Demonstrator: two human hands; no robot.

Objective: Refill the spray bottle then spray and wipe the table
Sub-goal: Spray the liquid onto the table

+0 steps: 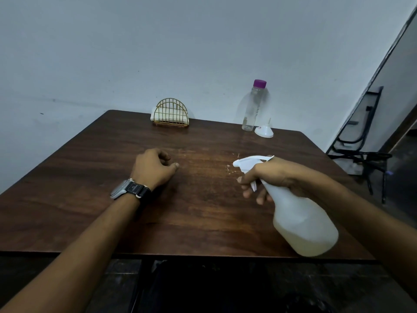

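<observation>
1. The spray bottle, white and translucent with pale liquid in its lower part, is held tilted above the near right corner of the tabletop, its nozzle pointing left toward the middle.
2. The right hand grips the bottle's neck, fingers curled round it and over the trigger.
3. Small pale specks lie on the table just beyond the nozzle.
4. The left hand rests near the middle of the tabletop, fingers loosely curled and holding nothing; a watch sits on its wrist.
5. At the far right corner a clear bottle with a purple cap stands upright, a white funnel lying just beside it.
6. At the far edge, a gold wire holder holds white folded napkins.
</observation>
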